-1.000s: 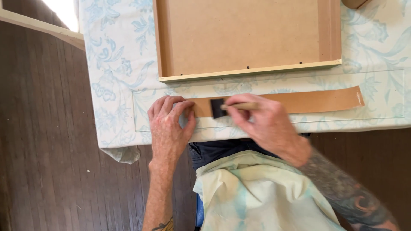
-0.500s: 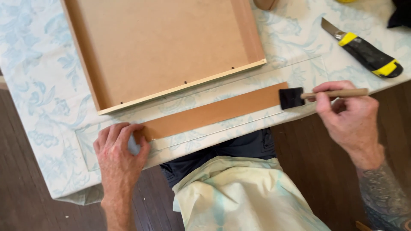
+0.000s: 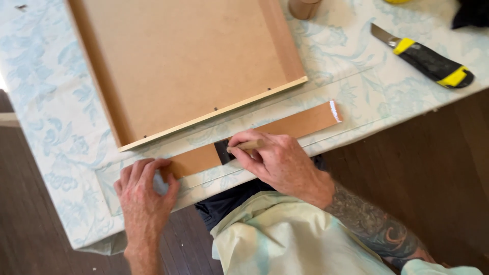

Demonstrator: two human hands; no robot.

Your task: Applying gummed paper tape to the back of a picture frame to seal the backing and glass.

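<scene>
A long brown strip lies near the table's front edge, below a shallow brown frame backing face up. My left hand presses flat on the strip's left end. My right hand grips a small foam brush by its wooden handle, the black head resting on the strip close to its left part. The strip's right end shows a white patch.
A pale floral cloth covers the table. A yellow and black utility knife lies at the right rear. A brown cylinder stands at the top edge. Dark wooden floor lies below, and my pale apron is in the foreground.
My right hand has drawn the brush back from the strip's right end to near its left end. My left hand has stayed on the left end. The view has shifted.
</scene>
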